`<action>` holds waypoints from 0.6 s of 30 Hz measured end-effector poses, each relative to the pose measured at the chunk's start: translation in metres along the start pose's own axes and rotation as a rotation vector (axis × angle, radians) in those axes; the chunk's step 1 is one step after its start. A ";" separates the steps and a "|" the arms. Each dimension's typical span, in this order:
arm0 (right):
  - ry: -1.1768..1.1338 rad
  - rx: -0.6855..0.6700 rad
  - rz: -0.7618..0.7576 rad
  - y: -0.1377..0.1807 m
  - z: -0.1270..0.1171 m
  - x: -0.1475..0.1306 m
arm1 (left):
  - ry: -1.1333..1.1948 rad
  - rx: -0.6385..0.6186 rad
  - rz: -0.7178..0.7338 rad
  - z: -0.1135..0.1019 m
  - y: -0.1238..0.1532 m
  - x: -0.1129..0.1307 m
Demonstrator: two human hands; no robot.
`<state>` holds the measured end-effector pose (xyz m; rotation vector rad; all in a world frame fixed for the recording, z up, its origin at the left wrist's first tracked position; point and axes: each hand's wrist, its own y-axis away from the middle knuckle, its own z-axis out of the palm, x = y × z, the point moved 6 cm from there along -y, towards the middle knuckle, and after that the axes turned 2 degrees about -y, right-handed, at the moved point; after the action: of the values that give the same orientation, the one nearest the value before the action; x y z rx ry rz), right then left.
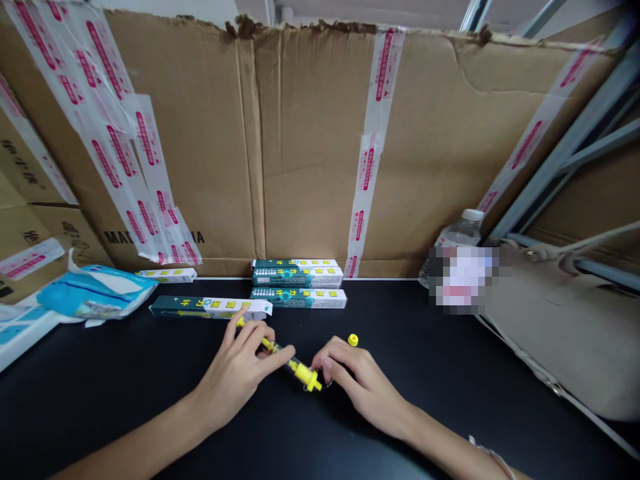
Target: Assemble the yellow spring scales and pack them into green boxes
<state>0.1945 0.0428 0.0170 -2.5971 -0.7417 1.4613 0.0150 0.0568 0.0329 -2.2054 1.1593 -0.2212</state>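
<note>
My left hand (243, 363) is wrapped round a tubular spring scale (283, 353), which has a clear barrel and yellow parts. The scale slants down to the right, its yellow end piece pointing towards my right hand (353, 373). The fingers of that hand are pinched together beside the yellow end, at a thin curved piece that looks like wire; what exactly they grip is partly hidden. Just beyond the right knuckles, a small yellow cap (353, 340) lies on the black table (300, 447). Behind my left fingertips rests a green and white carton (210, 307).
More green and white cartons (299, 298) lie at the back against a cardboard wall (315, 153). A blue tissue pack (97, 293) is at left. On the right are a plastic bottle (463, 230), a beige bag (555, 327) and a metal shelf frame (565, 147).
</note>
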 end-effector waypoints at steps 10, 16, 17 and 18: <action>0.193 -0.019 -0.008 0.010 0.017 -0.008 | -0.277 0.179 0.202 -0.019 -0.005 0.021; 0.280 0.078 0.084 0.014 0.017 -0.001 | -0.388 0.167 0.288 -0.018 -0.004 0.028; 0.284 0.090 0.098 0.014 0.017 0.000 | -0.385 0.156 0.302 -0.018 -0.004 0.029; 0.279 0.095 0.111 0.015 0.017 0.001 | -0.379 0.144 0.311 -0.018 -0.004 0.029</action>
<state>0.1867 0.0272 0.0027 -2.7255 -0.4905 1.0915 0.0283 0.0274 0.0454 -1.8107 1.2045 0.2283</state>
